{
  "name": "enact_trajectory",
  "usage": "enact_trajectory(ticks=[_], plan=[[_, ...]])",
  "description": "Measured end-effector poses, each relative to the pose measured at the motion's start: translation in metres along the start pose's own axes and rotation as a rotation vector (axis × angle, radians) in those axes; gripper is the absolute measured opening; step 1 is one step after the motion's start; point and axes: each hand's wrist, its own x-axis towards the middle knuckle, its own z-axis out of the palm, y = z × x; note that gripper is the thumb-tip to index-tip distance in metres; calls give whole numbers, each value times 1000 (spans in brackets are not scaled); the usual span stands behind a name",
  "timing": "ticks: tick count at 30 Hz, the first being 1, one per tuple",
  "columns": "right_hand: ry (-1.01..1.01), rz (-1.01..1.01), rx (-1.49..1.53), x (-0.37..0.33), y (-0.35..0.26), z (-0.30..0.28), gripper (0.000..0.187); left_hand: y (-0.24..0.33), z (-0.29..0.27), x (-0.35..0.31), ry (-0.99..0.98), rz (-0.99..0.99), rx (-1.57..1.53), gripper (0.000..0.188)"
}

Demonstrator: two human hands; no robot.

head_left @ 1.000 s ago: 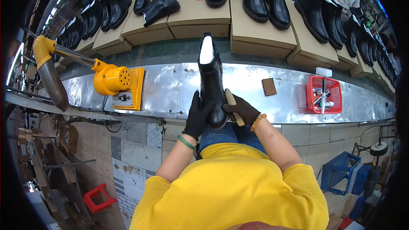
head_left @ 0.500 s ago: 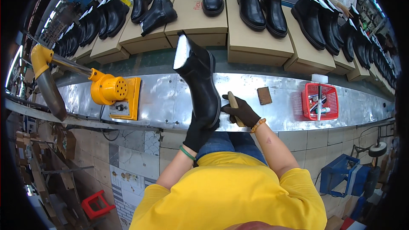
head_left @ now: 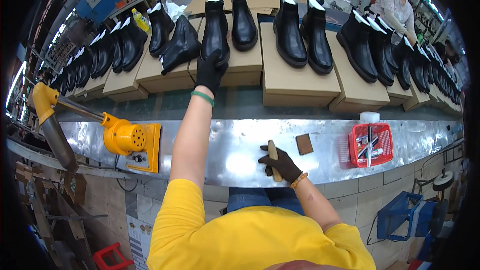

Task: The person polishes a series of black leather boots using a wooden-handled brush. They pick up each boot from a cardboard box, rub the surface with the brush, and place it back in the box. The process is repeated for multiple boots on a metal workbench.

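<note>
Stretched far forward, my left hand (head_left: 211, 74) in a black glove is closed around the toe of a black ankle boot (head_left: 215, 27). That boot stands upright on a cardboard box (head_left: 240, 77), beside another black boot (head_left: 244, 22) to its right. A tilted black boot (head_left: 181, 45) leans just to its left. Over the metal table, my right hand (head_left: 285, 166), in a dark glove, grips a slim tan piece (head_left: 273, 156) that looks like wood; its underside is hidden. A brown square block (head_left: 304, 144) lies just beyond that hand.
A yellow machine with a pipe (head_left: 125, 139) stands on the metal table (head_left: 225, 162) at left. A red basket (head_left: 356, 157) of small tubes sits at right. Rows of boots on boxes (head_left: 300, 90) line the far side. A co-worker (head_left: 395, 7) is at back right.
My left hand has carried the boot forward from above the table onto the box in the row. My right hand still holds the tan piece near the table's front edge.
</note>
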Motion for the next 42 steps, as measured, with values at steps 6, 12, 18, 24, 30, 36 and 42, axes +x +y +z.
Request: enact_trajectory(ticks=[6,12,18,24,30,36,42], plan=[[-53,50,-26,-1,-9,1,52,-4,10,40,57,110,320,43],[-74,87,-24,3,-13,-1,53,-5,-1,37,183,138,545,47],[-107,94,-13,6,-12,1,52,21,-98,68,416,438,1206,51],[-102,96,15,8,-14,-4,51,44,-87,81,450,296,-133,47],[-125,129,23,11,-14,-6,50,42,-81,124,349,414,-96,55],[-167,149,42,12,-12,-8,52,40,-102,157,245,276,22,55],[-151,158,63,13,-11,-10,51,48,-74,115,365,183,-301,37]])
